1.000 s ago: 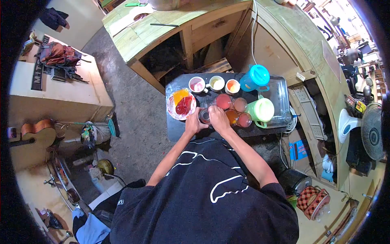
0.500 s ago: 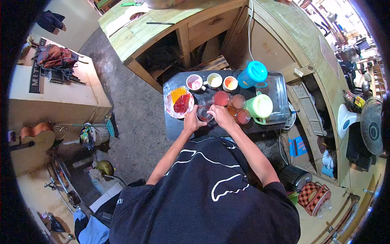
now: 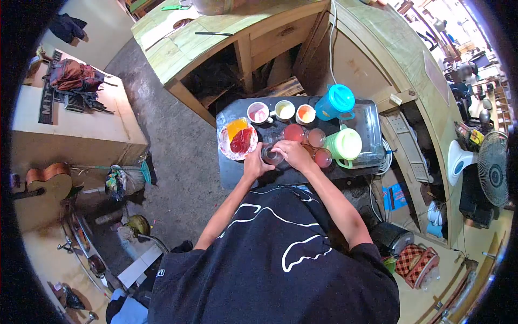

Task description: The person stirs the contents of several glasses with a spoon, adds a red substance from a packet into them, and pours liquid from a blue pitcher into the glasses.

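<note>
A clear drinking glass (image 3: 271, 155) is between my two hands, close to the near edge of the dark table (image 3: 232, 175). My left hand (image 3: 258, 163) wraps around its left side. The fingers of my right hand (image 3: 295, 155) are curled against its right side near the rim. Beside my left hand lies a patterned plate (image 3: 224, 151) with a red packet (image 3: 242, 140) and an orange-yellow packet (image 3: 236, 127). Around my right hand stand several glasses of reddish drink, among them a red one (image 3: 294, 132) and a pinkish one (image 3: 315, 137); my hand partly hides them.
Three white mugs with coloured contents, one of them a mug (image 3: 283, 109), line the table's far side. A blue pitcher (image 3: 338, 101) and a pale green pitcher (image 3: 345, 144) stand right, beside a clear tray (image 3: 372, 132). A wooden counter (image 3: 194, 46) borders the far side; a fan (image 3: 492, 167) stands right.
My right fingers have shifted slightly from above the glass's mouth toward its right rim. My left hand stays around the glass.
</note>
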Tool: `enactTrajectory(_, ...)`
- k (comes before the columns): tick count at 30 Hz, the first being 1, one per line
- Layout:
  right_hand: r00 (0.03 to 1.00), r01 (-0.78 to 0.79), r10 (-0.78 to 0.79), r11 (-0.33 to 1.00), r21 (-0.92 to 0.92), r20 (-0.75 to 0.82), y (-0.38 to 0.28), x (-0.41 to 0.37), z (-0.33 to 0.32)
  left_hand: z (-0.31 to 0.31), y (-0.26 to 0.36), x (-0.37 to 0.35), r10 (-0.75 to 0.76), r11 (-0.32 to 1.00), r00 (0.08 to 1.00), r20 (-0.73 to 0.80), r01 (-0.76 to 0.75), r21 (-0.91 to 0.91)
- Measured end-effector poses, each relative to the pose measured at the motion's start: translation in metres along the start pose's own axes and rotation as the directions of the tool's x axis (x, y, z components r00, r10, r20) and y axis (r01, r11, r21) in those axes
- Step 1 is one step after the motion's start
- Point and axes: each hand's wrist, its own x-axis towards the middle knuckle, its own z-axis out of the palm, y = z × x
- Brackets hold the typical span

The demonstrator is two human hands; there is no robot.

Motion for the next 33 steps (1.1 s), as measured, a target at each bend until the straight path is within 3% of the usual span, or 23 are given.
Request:
enactTrajectory(2,0.985,0.066,-0.046,0.991,-0.117,0.163,0.004,0.005,-0.007,-0.004,0.006,-0.002,0.007,0.999,1.000,-0.006,-0.007,-0.033)
enactTrajectory(5,0.964,0.125,-0.095,0.986,-0.109,0.248,0.004,0.008,-0.009,-0.004,0.005,-0.002,-0.013,1.000,1.000,0.002,0.013,-0.010)
enactTrajectory(8,0.947,0.041,0.019,0.983,-0.180,0.319,-0.005,0.004,-0.005,-0.003,0.008,-0.002,0.005,1.000,1.000,-0.016,-0.005,0.012)
enactTrajectory(9,0.964,0.016,0.013,0.994,-0.106,0.267,-0.008,0.003,-0.003,-0.002,0.010,-0.003,-0.044,0.999,0.999,-0.011,0.044,0.029)
enactTrajectory(12,0.969,-0.208,0.214,0.977,-0.054,0.128,-0.019,-0.002,0.010,0.001,0.012,-0.008,-0.072,0.997,0.997,-0.033,0.073,0.030)
enactTrajectory(15,0.947,-0.321,0.322,0.946,0.050,-0.022,-0.031,-0.004,0.016,0.006,0.013,-0.011,-0.054,0.996,0.996,-0.070,0.059,0.064)
enactTrajectory(20,0.756,-0.540,0.645,0.710,0.451,-0.109,-0.031,-0.011,0.019,0.013,0.017,-0.014,-0.060,0.995,0.992,-0.110,0.068,0.071)
enactTrajectory(22,0.713,-0.523,0.684,0.664,0.534,-0.153,-0.035,-0.015,0.013,0.017,0.017,-0.014,-0.071,0.994,0.991,-0.114,0.080,0.074)
enactTrajectory(26,0.640,-0.511,0.712,0.675,0.533,-0.288,-0.027,-0.026,0.006,0.022,0.023,-0.017,-0.092,0.986,0.984,-0.152,0.112,0.126)
enactTrajectory(28,0.616,-0.476,0.725,0.653,0.589,-0.307,-0.037,-0.027,-0.005,0.019,0.029,-0.019,-0.145,0.988,0.986,-0.082,0.149,0.047)
enactTrajectory(33,0.613,-0.391,0.714,0.646,0.656,-0.338,-0.037,-0.039,-0.014,0.021,0.011,-0.018,-0.046,0.997,0.997,-0.066,0.050,0.058)
